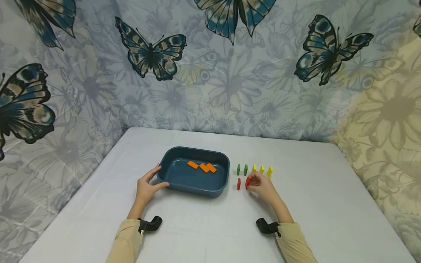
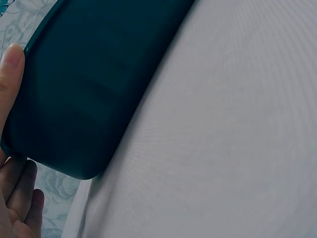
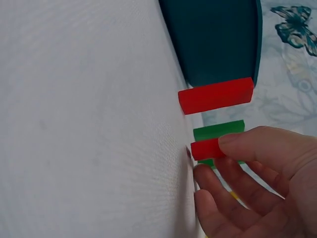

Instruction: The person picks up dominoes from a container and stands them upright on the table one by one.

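A dark blue rectangular tub (image 1: pixel 194 188) stands on the table, with several orange dominoes (image 1: pixel 204 168) lying flat inside. My left hand (image 1: pixel 148 186) holds the tub's left end, thumb at the near side and fingers at the far left. In the left wrist view, the thumb (image 2: pixel 12 74) lies along the tub wall (image 2: pixel 99 84). Right of the tub, my right hand (image 1: pixel 263 186) pinches a red domino (image 3: pixel 204 148) between thumb and fingers, upright at table level. Another red domino (image 3: pixel 216 95) stands upright to its left, between it and the tub.
Behind the red dominoes, two green dominoes (image 1: pixel 245 169) and three yellow dominoes (image 1: pixel 270 171) stand upright in a row, close to my right fingers. White cloth covers the table (image 1: pixel 204 226). A butterfly-patterned fabric (image 1: pixel 210 91) hangs behind it.
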A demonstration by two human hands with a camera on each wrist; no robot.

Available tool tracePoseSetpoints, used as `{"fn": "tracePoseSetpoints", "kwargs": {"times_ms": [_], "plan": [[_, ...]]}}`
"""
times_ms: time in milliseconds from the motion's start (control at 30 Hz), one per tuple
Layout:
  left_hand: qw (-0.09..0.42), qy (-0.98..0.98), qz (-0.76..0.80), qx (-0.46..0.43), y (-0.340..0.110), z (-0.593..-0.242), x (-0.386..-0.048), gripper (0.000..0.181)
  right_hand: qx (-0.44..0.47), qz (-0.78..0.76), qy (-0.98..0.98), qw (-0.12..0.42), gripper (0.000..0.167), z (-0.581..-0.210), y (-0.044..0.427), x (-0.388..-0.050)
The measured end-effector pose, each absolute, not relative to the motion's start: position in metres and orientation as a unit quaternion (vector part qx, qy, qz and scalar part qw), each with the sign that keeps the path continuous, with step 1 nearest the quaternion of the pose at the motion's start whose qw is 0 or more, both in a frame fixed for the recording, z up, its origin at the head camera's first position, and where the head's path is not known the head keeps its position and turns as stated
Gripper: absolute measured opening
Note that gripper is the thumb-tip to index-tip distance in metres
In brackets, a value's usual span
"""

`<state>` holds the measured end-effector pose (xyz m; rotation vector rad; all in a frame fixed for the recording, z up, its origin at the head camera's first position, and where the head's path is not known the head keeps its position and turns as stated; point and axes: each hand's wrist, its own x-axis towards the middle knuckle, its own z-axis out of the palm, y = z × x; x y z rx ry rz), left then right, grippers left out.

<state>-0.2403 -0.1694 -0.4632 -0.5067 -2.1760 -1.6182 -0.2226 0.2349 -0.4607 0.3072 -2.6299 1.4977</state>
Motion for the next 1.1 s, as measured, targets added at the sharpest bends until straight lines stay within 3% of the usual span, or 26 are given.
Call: {"fn": "tracePoseSetpoints", "kwargs": {"times_ms": [867, 1000, 1100], "plan": [[0.199, -0.768, -0.581, -0.184, -0.167, -0.461, -0.242, 0.061, 0.081, 0.515, -0.853, 0.009, 0.027, -0.457, 0.240, -0.222], [0.200, -0.768, -0.580, -0.186, -0.167, -0.461, -0.241, 0.061, 0.075, 0.496, -0.864, 0.028, 0.034, -0.452, 0.239, -0.219], [0.199, -0.769, -0.578, -0.185, -0.169, -0.461, -0.239, 0.061, 0.087, 0.473, -0.871, 0.097, 0.039, -0.455, 0.242, -0.224]]}}
